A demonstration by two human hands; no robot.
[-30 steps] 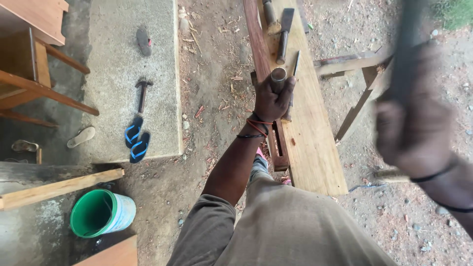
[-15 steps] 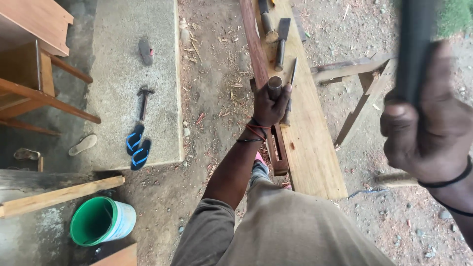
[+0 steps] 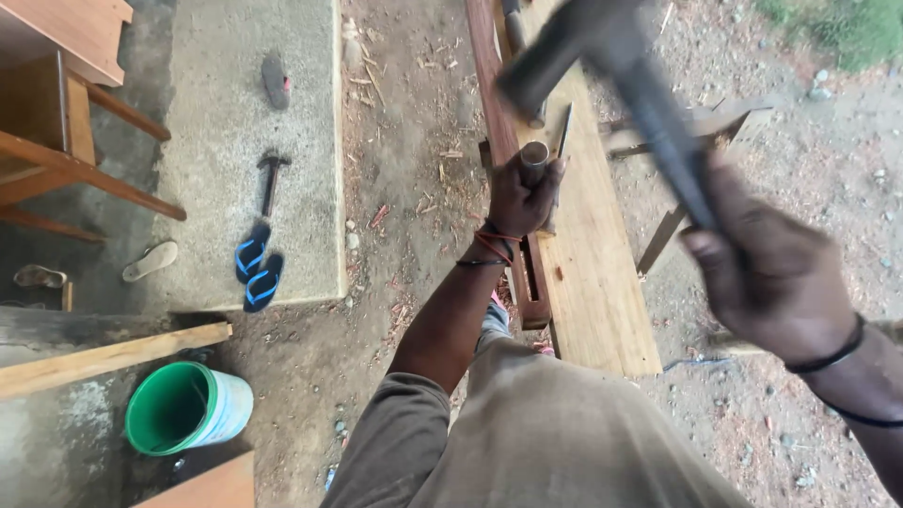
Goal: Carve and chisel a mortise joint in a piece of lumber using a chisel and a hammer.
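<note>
One chisel [image 3: 534,158] stands upright on the reddish wood rail [image 3: 496,113], gripped in the closed left hand [image 3: 520,196], while the right hand [image 3: 767,273], fist closed, holds one blurred hammer [image 3: 602,66] above it.

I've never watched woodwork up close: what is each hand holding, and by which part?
The left hand grips a chisel around its handle, just under the butt end. The right hand holds a hammer low on its handle; it is motion-blurred.

The left hand [image 3: 520,196] grips a dull metal chisel [image 3: 534,155] beside a smooth reddish wooden beam [image 3: 496,113]. Right of that grip lies a pale, matt wooden plank [image 3: 602,273].
</note>
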